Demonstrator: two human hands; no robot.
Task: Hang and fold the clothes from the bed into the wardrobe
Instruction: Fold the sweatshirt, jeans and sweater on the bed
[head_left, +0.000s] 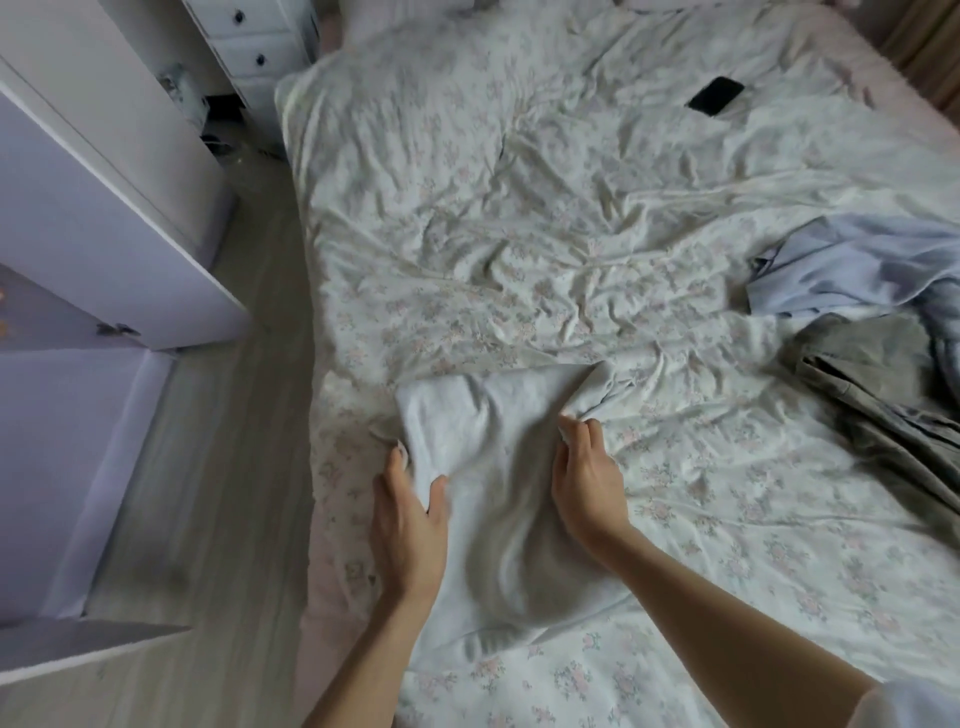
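Note:
A white garment (498, 499) lies flat on the bed (519, 218) near its front left edge. My left hand (410, 514) grips the garment's left edge, thumb on top and fingers tucked under the cloth. My right hand (587, 478) pinches a bunched fold at the garment's upper right side. A light blue shirt (852, 270) and a grey garment (893, 400) lie crumpled at the bed's right side. The wardrobe (78, 218) stands at the left with its door open.
A black phone (716, 96) rests on the floral bedsheet at the far right. A white chest of drawers (254, 47) stands beyond the bed's far left corner. A strip of pale wooden floor (249, 415) runs between bed and wardrobe.

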